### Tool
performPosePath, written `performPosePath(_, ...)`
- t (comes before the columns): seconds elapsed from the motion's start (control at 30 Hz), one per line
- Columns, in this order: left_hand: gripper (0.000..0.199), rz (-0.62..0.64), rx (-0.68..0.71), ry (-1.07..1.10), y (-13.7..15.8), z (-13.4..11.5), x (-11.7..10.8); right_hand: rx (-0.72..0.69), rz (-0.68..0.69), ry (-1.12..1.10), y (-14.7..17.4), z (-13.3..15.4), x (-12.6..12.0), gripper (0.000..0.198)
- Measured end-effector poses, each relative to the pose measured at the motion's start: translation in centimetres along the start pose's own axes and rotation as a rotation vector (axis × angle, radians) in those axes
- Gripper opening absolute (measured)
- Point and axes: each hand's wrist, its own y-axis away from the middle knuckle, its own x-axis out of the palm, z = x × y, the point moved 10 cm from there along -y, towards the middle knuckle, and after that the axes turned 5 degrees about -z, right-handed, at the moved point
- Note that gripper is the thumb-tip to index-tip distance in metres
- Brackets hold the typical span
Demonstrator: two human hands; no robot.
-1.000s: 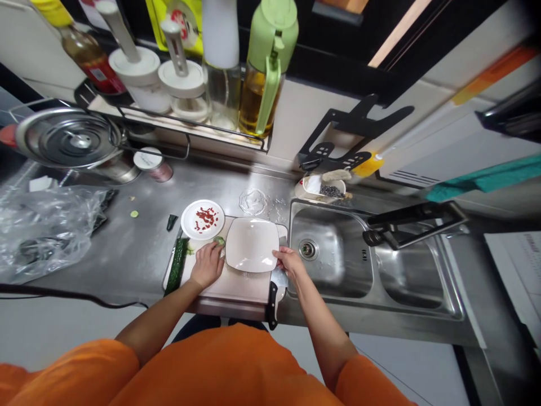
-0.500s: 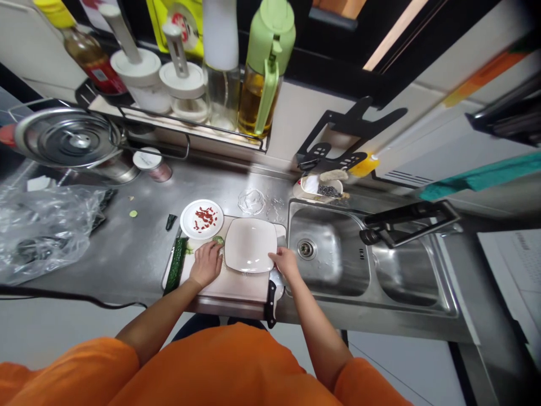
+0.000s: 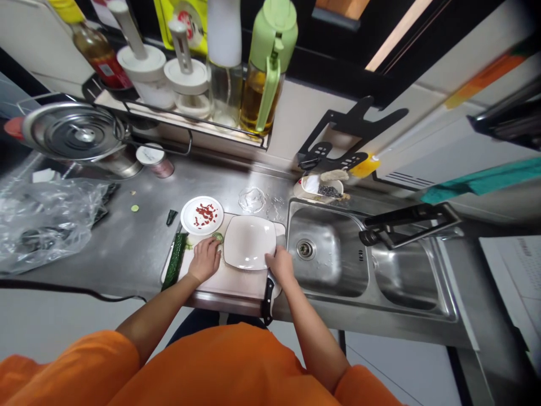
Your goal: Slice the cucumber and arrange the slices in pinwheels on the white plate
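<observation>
On the cutting board (image 3: 239,286) lies a white squarish plate (image 3: 249,242) with nothing on it. My right hand (image 3: 280,265) pinches its right edge between thumb and fingers. To the plate's left, my left hand (image 3: 205,259) rests on the board, its fingers closed about some cucumber slices (image 3: 218,237) that show beyond the fingertips. A length of dark green cucumber (image 3: 174,262) lies along the board's left side. Behind it stands a round white plate (image 3: 190,215) of chopped red pieces. A knife (image 3: 267,299) lies under my right wrist, its black handle over the counter edge.
The steel sink (image 3: 329,248) is on the right, with a black-handled faucet (image 3: 401,225) above it. A plastic bag (image 3: 54,220) and a lidded pot (image 3: 76,132) are at the left. Seasoning jars and an oil bottle (image 3: 270,67) line the rack behind.
My right hand has shifted a little left and turned, with more of it now against the plate's right edge. The left hand stays by the cucumber slices. The view has tilted slightly.
</observation>
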Motion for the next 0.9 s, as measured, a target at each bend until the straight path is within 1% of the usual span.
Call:
performPosePath(0.17,0.037,-0.019,-0.011,-0.011,0.0,0.0,-0.3,0.001,0.022,0.044,0.2,0.3,0.2,0.033)
performPosePath(0.27,0.037,-0.021,-0.021,0.002,0.0,0.1,-0.4,-0.019,0.037,0.053,0.2,0.7,0.3,0.033)
performPosePath(0.47,0.041,-0.061,-0.051,0.043,-0.1,0.5,-0.7,-0.01,0.068,0.106,0.8,1.4,0.0,0.033)
performPosePath(0.53,0.043,-0.082,-0.055,0.066,-0.2,0.7,-0.8,-0.006,0.051,0.117,1.4,1.9,-0.3,0.035)
performPosePath(0.57,0.044,-0.094,-0.055,0.083,-0.2,0.8,-0.8,-0.011,0.021,0.127,1.7,2.3,-0.6,0.037)
performPosePath(0.63,0.046,-0.123,-0.055,0.127,-0.3,1.0,-1.0,-0.062,-0.059,0.159,2.4,3.7,-1.1,0.041)
performPosePath(0.7,0.047,-0.156,-0.067,0.175,-0.4,1.4,-1.2,-0.173,-0.116,0.189,3.3,5.6,-0.9,0.042)
performPosePath(0.8,0.044,-0.187,-0.105,0.223,-0.6,2.0,-1.5,-0.352,-0.114,0.204,4.8,8.4,0.9,0.043)
performPosePath(0.83,0.042,-0.193,-0.119,0.233,-0.7,2.2,-1.5,-0.384,-0.106,0.209,5.2,9.0,1.6,0.045)
performPosePath(0.9,0.04,-0.203,-0.147,0.248,-0.9,2.3,-1.6,-0.39,-0.099,0.218,5.7,9.4,2.8,0.047)
